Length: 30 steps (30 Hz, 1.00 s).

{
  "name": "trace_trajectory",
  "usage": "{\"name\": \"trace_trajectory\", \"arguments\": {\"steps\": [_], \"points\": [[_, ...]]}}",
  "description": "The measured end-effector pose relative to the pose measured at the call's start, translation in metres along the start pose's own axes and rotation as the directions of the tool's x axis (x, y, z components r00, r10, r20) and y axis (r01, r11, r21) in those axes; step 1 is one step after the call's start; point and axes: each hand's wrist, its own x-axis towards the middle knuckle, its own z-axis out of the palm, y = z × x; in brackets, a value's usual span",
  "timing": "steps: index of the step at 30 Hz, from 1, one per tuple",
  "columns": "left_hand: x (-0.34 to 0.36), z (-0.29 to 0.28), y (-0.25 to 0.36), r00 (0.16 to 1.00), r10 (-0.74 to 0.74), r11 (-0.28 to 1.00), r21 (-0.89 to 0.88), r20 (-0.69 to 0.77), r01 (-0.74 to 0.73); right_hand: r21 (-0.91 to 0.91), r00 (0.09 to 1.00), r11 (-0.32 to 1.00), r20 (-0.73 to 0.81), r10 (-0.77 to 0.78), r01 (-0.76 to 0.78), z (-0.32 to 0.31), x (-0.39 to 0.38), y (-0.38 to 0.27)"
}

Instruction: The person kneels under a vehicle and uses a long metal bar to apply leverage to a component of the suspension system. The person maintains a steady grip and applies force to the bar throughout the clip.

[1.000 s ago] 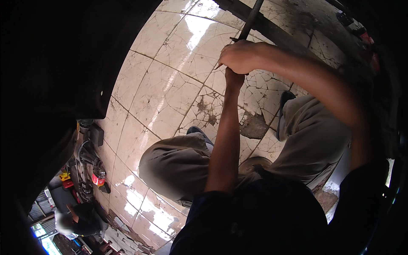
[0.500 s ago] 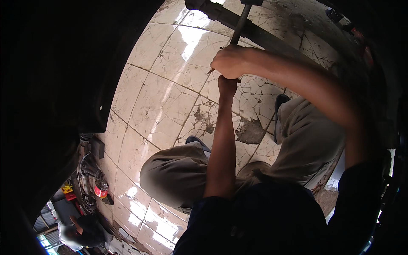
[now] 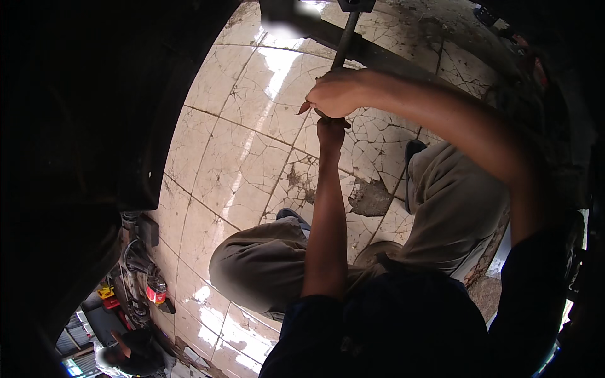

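A dark metal rod (image 3: 345, 43) slants down from a dark block (image 3: 357, 5) at the top of the view to my hands. My right hand (image 3: 337, 93) is closed round the rod's lower part, knuckles up. A small reddish-brown pointed piece (image 3: 304, 108) sticks out to the left beneath its fingers; I cannot make out what it is. Just below, my left hand (image 3: 331, 133) is raised and closed at the rod's lower end. What lies inside its fingers is mostly hidden by my right hand and the shadow.
A dark beam (image 3: 403, 62) runs behind the rod. Under me is a cracked tiled floor (image 3: 214, 151) with a broken patch (image 3: 370, 196). A large dark body (image 3: 69, 126) fills the left. Machine parts (image 3: 142, 268) and a seated person (image 3: 129, 349) are at lower left.
Both hands and the rod have shifted slightly left, while the whole view has moved a little. The reddish-brown piece shows more clearly under my right hand. Both hands stay closed.
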Motion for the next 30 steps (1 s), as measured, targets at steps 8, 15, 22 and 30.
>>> {"name": "trace_trajectory", "arguments": {"steps": [8, 15, 22, 30], "points": [[0.008, -0.031, -0.028, 0.969, 0.245, 0.926, 0.299, -0.013, -0.23, -0.049, 1.0, 0.999, -0.001, 0.022, -0.022, -0.006, 0.01, -0.028], [0.007, -0.001, -0.018, 0.995, 0.072, 0.995, -0.061, -0.062, -0.076, -0.036, 0.991, 0.993, -0.073, 0.108, -0.111, -0.005, 0.003, -0.021], [0.005, 0.006, -0.007, 0.995, 0.097, 0.994, 0.044, -0.007, -0.097, -0.053, 0.994, 0.992, 0.004, 0.111, -0.111, -0.005, 0.002, -0.013], [0.004, 0.0, -0.015, 0.991, 0.049, 0.998, -0.026, -0.128, -0.052, -0.036, 0.997, 0.998, -0.05, 0.058, -0.06, -0.005, 0.002, -0.022]]}}
